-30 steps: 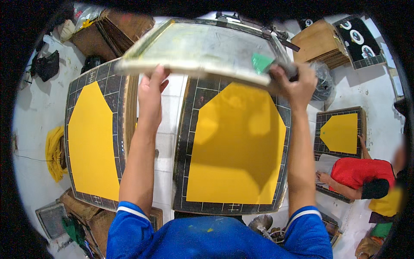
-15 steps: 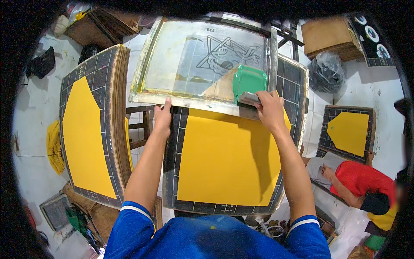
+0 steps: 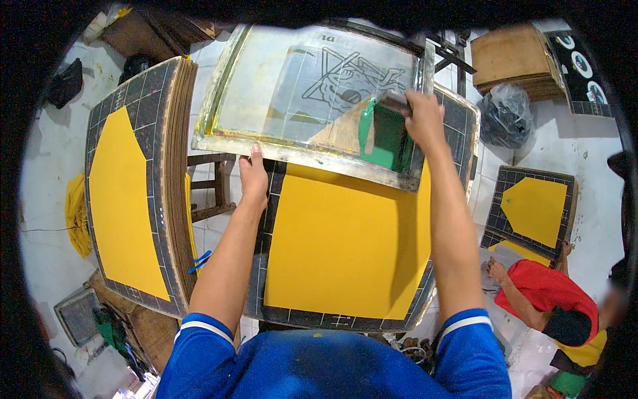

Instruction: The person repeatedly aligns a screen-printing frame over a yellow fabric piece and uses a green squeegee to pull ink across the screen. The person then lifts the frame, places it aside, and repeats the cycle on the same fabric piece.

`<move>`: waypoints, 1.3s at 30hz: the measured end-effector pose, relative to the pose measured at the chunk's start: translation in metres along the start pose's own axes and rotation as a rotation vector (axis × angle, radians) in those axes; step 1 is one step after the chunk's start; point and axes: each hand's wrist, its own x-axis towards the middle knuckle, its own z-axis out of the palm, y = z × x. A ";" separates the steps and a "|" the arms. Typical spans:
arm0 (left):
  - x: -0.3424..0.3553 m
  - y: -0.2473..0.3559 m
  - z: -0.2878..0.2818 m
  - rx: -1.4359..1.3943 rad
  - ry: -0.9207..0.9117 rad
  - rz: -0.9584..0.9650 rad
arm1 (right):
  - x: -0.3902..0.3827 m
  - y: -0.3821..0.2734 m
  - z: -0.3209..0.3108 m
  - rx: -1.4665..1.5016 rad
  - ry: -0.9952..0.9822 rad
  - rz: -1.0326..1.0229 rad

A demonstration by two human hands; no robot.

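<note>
A silver-rimmed screen frame (image 3: 306,157) lies over the upper part of a yellow cut sheet (image 3: 339,246) on a black gridded board (image 3: 256,279). Its mesh carries a dark line drawing (image 3: 339,93) and, at the near right, green ink (image 3: 389,143). My left hand (image 3: 254,176) grips the near edge of the frame, thumb on top. My right hand (image 3: 423,120) is closed on a squeegee (image 3: 397,102) at the right of the mesh, just above the ink, partly hiding the tool.
Stacked boards (image 3: 183,166) at left carry another yellow sheet (image 3: 123,199). A co-worker in red (image 3: 541,289) bends over smaller gridded boards (image 3: 495,199) at lower right. Cardboard sheets (image 3: 508,56) and a grey plastic bag (image 3: 505,116) stand at upper right.
The frame, raised and tilted a second ago, has come down flatter over the board. Since half a second ago my right hand has moved away from me with the squeegee, along the green ink.
</note>
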 end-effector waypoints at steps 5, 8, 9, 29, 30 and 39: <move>-0.006 0.006 0.002 -0.063 -0.024 0.037 | -0.083 -0.059 -0.032 0.026 -0.131 0.092; -0.007 0.008 0.002 -0.058 -0.009 0.053 | -0.057 -0.049 -0.040 -0.035 -0.259 0.095; -0.008 0.008 0.002 -0.055 -0.004 0.068 | -0.033 -0.037 -0.036 -0.074 -0.262 0.090; -0.008 -0.006 0.001 -0.370 -0.057 0.165 | -0.085 -0.046 -0.054 0.083 -0.264 0.084; -0.009 -0.006 0.000 -0.382 -0.063 0.171 | -0.083 -0.045 -0.053 0.096 -0.350 0.078; -0.016 0.000 -0.003 -0.378 -0.061 0.167 | 0.031 -0.009 -0.039 0.059 -0.325 0.155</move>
